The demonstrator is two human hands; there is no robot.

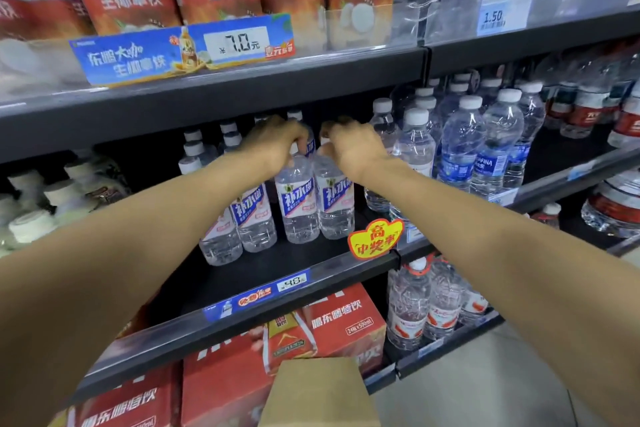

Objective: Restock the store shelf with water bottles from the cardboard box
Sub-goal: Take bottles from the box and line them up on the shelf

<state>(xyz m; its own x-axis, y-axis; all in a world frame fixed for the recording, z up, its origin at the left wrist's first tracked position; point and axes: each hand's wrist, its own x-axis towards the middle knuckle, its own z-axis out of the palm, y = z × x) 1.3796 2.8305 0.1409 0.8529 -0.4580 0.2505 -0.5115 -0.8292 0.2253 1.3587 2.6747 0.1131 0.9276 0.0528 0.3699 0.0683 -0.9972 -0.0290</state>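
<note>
We reach both arms into the middle shelf (263,274). Our left hand (273,146) curls its fingers over the cap and neck of one blue-labelled water bottle (300,204), and our right hand (353,146) curls round the top of the bottle just right of it (335,199); the two bottles stand upright, touching side by side. Left of them, two more bottles of the same kind (252,218) stand nearer the shelf's front edge, with further white-capped ones behind in the dark. A yellow and red promotional tag (375,236) hangs on the shelf rail just right of the held bottles. To the right stand clear bottles with blue Aquafina labels (491,152). At the near bottom edge, a brown cardboard box flap (318,392) shows in front of red drink cartons (332,326) on the lowest level.
</note>
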